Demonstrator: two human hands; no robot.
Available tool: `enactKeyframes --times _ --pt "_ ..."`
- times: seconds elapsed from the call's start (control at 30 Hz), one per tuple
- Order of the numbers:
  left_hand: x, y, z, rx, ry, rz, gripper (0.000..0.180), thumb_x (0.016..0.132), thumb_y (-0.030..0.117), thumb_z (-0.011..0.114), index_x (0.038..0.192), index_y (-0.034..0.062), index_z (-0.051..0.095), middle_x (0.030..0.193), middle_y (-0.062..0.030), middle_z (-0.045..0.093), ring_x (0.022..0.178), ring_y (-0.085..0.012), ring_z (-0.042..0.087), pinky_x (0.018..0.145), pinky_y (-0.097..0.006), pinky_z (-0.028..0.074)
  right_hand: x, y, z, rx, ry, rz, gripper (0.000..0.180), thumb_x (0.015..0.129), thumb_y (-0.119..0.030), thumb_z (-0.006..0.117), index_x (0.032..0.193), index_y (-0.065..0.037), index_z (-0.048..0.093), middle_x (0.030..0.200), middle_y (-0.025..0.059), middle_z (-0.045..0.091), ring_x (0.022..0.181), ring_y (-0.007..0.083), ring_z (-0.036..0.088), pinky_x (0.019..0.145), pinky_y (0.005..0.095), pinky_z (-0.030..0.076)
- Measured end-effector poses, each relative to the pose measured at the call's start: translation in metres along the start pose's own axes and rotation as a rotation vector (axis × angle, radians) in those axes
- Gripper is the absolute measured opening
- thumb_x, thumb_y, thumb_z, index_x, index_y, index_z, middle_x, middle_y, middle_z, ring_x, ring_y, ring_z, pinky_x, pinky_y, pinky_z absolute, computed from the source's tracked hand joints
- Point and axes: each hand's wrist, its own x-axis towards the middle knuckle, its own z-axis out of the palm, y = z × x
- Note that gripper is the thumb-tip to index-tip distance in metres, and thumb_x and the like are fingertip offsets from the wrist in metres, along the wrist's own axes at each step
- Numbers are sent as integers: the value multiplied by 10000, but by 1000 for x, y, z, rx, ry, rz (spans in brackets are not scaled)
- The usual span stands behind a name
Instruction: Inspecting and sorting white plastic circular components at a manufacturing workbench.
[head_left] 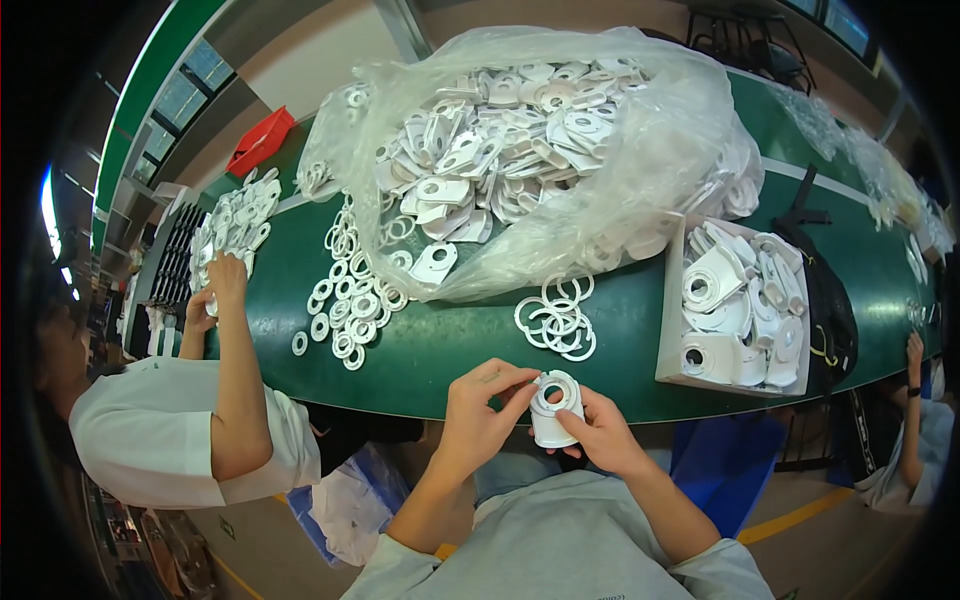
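My right hand (pixel 602 432) holds a white plastic part (pixel 553 428) with a round collar and a hole through it, just off the table's near edge. Its thumb lies across the front face. The thumb and forefinger of my left hand (pixel 487 405) are pinched at the upper left rim of that same part. Whether a separate loose ring sits on the collar, I cannot tell. Ahead of my hands lies a small heap of thin white rings (pixel 560 322) on the green table (pixel 450 345).
A large clear plastic bag (pixel 560 240) spills white plastic parts across the table. Thicker white rings (pixel 350 310) are scattered left of it. At right stands a white box (pixel 728 384) of similar parts. A co-worker's arm (pixel 232 330) reaches in from the left, near a red tray (pixel 262 140).
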Motion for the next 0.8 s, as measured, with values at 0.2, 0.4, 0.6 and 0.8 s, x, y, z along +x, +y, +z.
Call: enactKeyframes --times 0.2,0.4,0.6,0.8 --pt "-3 5 -1 20 -9 -62 176 802 -29 658 971 -13 705 832 -99 659 721 -146 641 644 -233 501 0 3 -1 136 -22 16 292 981 -109 440 1258 -20 461 944 94 664 623 60 554 470 188 388" --pt "-2 7 -2 -39 5 -87 157 799 -28 658 946 -12 711 819 -104 668 705 -144 640 630 -231 497 0 -2 2 93 -23 -22 315 971 -109 475 1273 -21 451 956 74 649 621 56 531 470 189 380" --pt "-4 8 -2 50 26 15 161 799 1 680 957 2 709 809 -91 664 600 -134 604 549 -244 466 -1 1 3 35 -14 -13 307 970 -116 480 1263 -26 458 942 74 657 636 43 526 468 185 369" --pt "-6 4 -2 -27 91 3 149 814 -13 652 953 -1 705 830 -98 667 668 -150 626 592 -244 485 -1 -2 -2 123 -29 24 271 964 -84 458 1223 -7 458 961 147 665 680 114 607 468 197 409"
